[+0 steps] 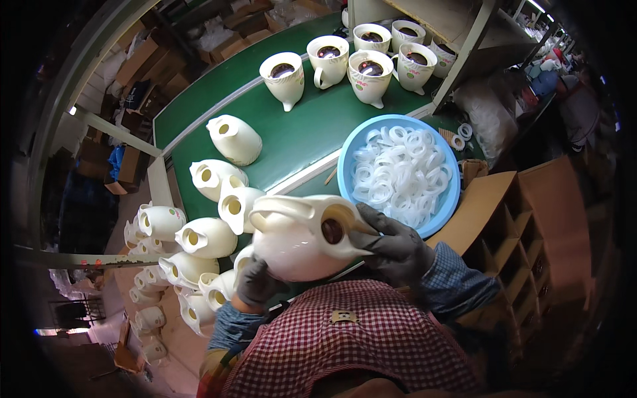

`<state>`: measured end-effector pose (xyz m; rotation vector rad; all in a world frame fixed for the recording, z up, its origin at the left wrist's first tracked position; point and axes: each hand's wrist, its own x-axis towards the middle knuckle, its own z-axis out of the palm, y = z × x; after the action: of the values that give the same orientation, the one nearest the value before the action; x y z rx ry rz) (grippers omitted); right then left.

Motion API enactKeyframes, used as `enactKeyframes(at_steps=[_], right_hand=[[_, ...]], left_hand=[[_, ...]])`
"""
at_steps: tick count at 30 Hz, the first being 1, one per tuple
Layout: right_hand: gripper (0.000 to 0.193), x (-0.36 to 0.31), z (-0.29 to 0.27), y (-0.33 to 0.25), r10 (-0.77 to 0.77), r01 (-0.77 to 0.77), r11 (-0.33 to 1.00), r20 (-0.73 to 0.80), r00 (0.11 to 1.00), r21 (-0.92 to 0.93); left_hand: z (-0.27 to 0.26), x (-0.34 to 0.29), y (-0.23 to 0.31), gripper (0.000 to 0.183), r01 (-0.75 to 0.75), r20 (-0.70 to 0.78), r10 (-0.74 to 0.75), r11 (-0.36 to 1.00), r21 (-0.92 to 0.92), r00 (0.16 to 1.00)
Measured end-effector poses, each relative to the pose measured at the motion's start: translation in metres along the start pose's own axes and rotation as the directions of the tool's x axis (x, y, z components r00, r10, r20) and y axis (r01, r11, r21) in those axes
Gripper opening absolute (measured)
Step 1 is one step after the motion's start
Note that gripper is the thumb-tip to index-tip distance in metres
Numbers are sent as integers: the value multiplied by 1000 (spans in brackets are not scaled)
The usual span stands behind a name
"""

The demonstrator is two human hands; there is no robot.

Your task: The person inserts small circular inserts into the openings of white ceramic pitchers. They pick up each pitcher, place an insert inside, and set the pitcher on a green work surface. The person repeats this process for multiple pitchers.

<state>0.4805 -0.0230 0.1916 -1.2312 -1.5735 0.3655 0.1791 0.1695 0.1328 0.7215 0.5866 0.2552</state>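
I hold a cream plastic jug shell (298, 235) on its side close to my chest, its round opening facing right. My left hand (255, 282), in a dark glove, grips the jug's underside. My right hand (391, 245), also gloved, presses at the jug's opening with its fingers on the rim. Just beyond my right hand stands a blue bowl (345, 166) filled with white rubber rings (401, 172).
Several cream jug shells (209, 235) lie on their sides at the left on the green conveyor belt (298, 132). Several upright jugs (368, 73) stand farther along it. An open cardboard box with dividers (517, 232) is at my right. Another person (570, 93) is far right.
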Motion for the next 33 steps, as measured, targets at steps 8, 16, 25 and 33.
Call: enactKeyframes(at_steps=[8, 16, 25, 33], right_hand=[[40, -6, 21, 28, 71, -68, 997, 57, 996, -48], [36, -12, 27, 41, 254, -228, 965, 259, 932, -127], [37, -14, 35, 46, 308, -239, 942, 317, 897, -237], [23, -6, -9, -16, 6, 8, 960, 48, 999, -280]], left_hand=[[3, 195, 146, 44, -473, 257, 545, 302, 828, 798], [77, 414, 118, 42, -139, 349, 159, -710, 690, 924], [69, 461, 121, 61, -191, 362, 131, -660, 727, 923], [85, 384, 111, 55, -587, 706, 318, -397, 705, 633]])
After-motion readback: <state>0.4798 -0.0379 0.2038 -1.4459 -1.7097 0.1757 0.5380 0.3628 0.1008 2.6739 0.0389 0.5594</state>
